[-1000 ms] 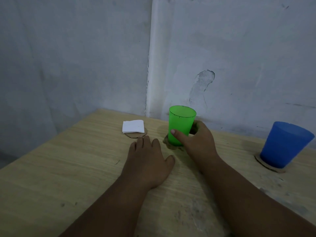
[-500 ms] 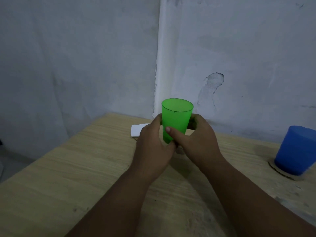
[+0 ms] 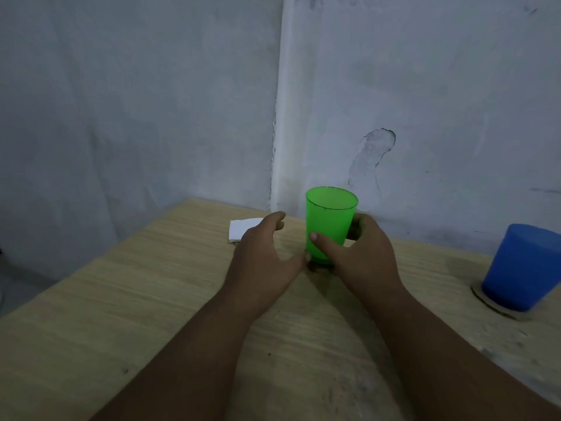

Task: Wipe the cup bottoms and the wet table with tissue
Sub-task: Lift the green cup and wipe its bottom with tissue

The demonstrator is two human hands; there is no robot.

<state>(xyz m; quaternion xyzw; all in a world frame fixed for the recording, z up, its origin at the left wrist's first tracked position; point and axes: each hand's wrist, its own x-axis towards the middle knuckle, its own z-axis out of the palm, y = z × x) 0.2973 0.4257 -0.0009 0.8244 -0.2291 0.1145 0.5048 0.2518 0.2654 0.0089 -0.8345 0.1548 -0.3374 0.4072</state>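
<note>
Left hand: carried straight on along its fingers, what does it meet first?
The left hand would probably reach the wall, passing between the tissue and the green cup; depth unclear.

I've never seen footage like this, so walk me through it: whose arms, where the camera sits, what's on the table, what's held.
No machine here: these are a person's two bare arms, filmed by one camera worn on their head, looking forward and down. The right hand has its grip round a green cup, thumb in front. The left hand is open beside it, holding nothing. On the wooden table lie a folded white tissue, partly hidden by the left hand, and a blue cup on a round coaster.
</note>
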